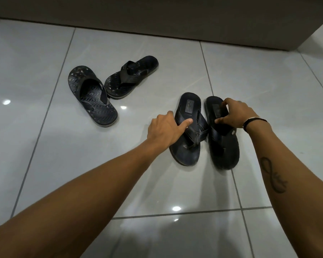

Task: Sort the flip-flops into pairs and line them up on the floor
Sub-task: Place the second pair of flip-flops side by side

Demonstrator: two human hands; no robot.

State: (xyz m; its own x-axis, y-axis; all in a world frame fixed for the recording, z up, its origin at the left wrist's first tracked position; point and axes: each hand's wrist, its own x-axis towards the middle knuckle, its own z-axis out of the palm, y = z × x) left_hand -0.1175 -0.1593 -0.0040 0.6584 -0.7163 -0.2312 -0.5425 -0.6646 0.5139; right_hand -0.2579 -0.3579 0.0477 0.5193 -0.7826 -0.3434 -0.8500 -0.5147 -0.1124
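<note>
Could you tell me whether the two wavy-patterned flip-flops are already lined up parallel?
No, the left wavy flip-flop and the right wavy flip-flop lie at clearly different angles, meeting at one end and splaying apart.

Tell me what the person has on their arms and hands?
Both arms are bare, with no sleeves and no gloves. The right hand has a thin black band with a white strip round its wrist, and a dark looping tattoo runs along the right forearm. The left hand wears nothing.
</note>
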